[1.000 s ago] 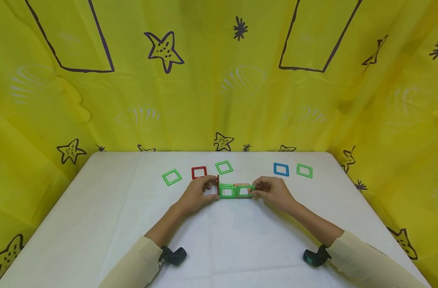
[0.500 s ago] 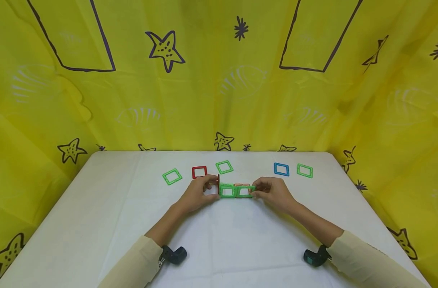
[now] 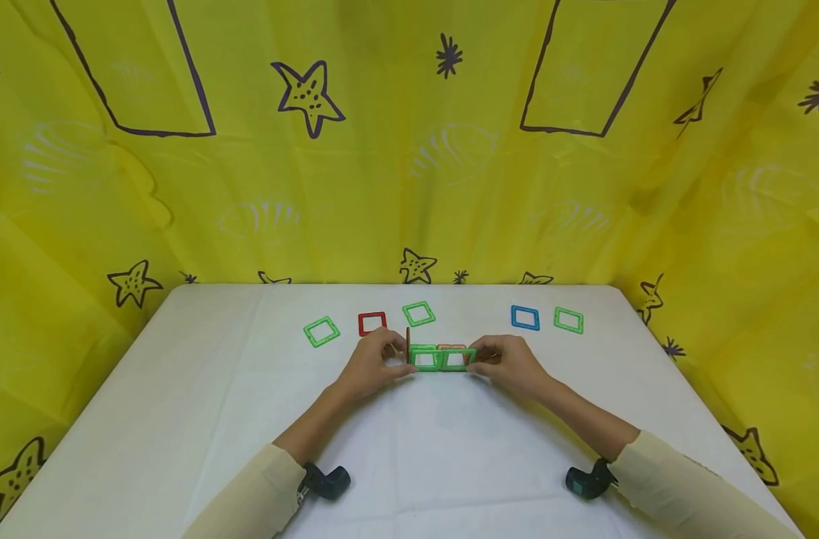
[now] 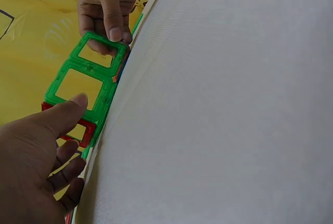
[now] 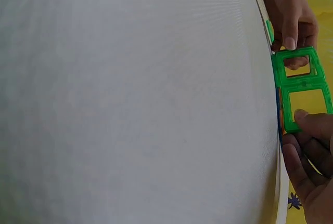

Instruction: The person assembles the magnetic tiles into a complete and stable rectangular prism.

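Observation:
Green square magnetic tiles stand side by side at the table's middle: a left green tile and a right green tile. A red tile stands upright across their left end. Behind them an orange tile shows partly. My left hand holds the red tile, its thumb reaching onto the left green tile's corner; in the left wrist view the other fingers curl beside the red frame. My right hand pinches the outer edge of the right green tile, thumb in front, fingers partly hidden behind.
Loose tiles lie flat behind the hands: a green one, a red one and another green one leftward, a blue one and a green one rightward. A yellow curtain borders the white table.
My left index finger has dropped from the red tile's upper edge, and the left thumb has slid slightly right onto the green tile's corner. The right hand and the tiles barely differ.

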